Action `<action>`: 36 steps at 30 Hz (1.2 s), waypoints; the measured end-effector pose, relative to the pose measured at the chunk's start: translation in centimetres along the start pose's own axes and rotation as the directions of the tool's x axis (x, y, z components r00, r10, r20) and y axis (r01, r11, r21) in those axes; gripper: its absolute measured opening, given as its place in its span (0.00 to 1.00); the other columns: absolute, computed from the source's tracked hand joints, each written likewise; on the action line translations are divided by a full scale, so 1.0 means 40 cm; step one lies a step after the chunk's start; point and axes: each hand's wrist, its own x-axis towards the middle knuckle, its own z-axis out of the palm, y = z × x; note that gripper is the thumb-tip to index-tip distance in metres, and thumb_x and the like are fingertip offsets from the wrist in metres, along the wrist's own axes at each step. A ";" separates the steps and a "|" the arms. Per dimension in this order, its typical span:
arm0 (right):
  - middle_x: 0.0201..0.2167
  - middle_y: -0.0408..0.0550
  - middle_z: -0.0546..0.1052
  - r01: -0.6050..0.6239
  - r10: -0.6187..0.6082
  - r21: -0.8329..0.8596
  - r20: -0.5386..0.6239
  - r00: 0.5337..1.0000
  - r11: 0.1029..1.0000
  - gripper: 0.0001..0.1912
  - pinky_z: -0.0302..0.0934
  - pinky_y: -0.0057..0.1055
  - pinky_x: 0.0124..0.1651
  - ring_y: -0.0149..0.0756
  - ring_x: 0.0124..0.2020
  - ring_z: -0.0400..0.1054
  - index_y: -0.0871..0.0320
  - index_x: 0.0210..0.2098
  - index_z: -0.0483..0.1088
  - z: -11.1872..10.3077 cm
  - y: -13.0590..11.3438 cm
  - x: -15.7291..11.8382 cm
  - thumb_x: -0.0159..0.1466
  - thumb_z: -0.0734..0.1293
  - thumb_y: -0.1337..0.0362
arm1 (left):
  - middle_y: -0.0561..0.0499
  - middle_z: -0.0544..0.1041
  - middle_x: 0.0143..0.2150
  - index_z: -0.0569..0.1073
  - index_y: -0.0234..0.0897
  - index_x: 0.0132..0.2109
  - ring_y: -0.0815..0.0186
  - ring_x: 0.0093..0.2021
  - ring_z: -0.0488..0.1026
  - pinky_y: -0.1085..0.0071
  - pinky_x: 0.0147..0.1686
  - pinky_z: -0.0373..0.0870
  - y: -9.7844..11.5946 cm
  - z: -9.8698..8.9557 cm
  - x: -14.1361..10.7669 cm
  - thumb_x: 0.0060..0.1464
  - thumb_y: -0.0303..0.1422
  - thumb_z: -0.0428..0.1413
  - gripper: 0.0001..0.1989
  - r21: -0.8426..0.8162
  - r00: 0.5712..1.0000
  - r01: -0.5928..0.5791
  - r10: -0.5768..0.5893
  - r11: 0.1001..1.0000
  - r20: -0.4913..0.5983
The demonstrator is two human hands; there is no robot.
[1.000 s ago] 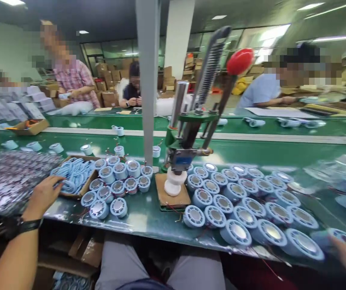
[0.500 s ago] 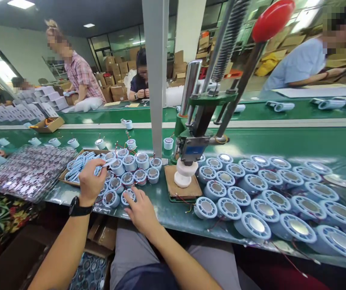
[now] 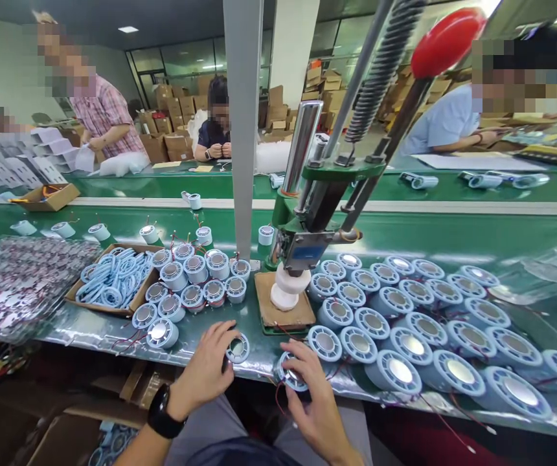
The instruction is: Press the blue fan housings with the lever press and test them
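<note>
My left hand (image 3: 208, 366), with a black watch on its wrist, pinches a light blue slotted ring (image 3: 243, 356) just above the green bench's front edge. Green bench surface shows through the ring's middle. Right of it, my right hand (image 3: 315, 395) has its fingers around a light blue round housing (image 3: 283, 372) with a metal disc in its top and thin wires. Part of that housing is hidden behind my fingers. Behind both hands stands a hand press (image 3: 307, 246) with a red knob (image 3: 446, 42); its white pressing head (image 3: 293, 280) sits over a brown pad (image 3: 266, 304).
A cardboard box of loose blue rings (image 3: 113, 278) lies left, beside a cluster of wired housings (image 3: 194, 268). Many more housings (image 3: 395, 372) fill the right side. A grey post (image 3: 243, 129) rises behind. Several people work across the conveyor (image 3: 429, 239).
My left hand has moved right from the ring box, carrying a ring. My right hand has moved right from the left cluster, bringing a housing to the bench's front edge.
</note>
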 end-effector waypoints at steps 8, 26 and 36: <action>0.56 0.55 0.71 -0.042 0.048 0.069 -0.098 0.994 0.997 0.14 0.68 0.35 0.54 0.40 0.55 0.69 0.56 0.46 0.68 0.061 0.011 0.018 0.60 0.68 0.71 | 0.42 0.73 0.60 0.63 0.41 0.64 0.51 0.61 0.68 0.47 0.59 0.67 -0.014 -0.001 -0.006 0.55 0.25 0.56 0.30 -0.094 0.998 0.061 -0.063 0.994 -0.017; 0.53 0.50 0.76 -0.155 0.174 0.150 -0.124 0.977 0.977 0.46 0.72 0.29 0.52 0.35 0.52 0.75 0.54 0.71 0.45 0.125 0.022 0.006 0.56 0.61 0.79 | 0.44 0.73 0.53 0.58 0.42 0.66 0.51 0.55 0.73 0.51 0.54 0.73 0.158 0.094 0.032 0.46 0.23 0.62 0.41 -0.203 0.925 0.239 -0.286 0.950 -0.250; 0.60 0.56 0.70 -0.053 0.060 -0.049 0.158 0.986 0.997 0.41 0.71 0.39 0.58 0.43 0.59 0.69 0.57 0.68 0.59 0.064 0.024 0.008 0.55 0.61 0.79 | 0.39 0.70 0.60 0.61 0.39 0.65 0.52 0.62 0.68 0.49 0.60 0.68 0.167 0.150 0.014 0.59 0.30 0.53 0.27 -0.352 0.916 0.258 -0.344 0.900 -0.208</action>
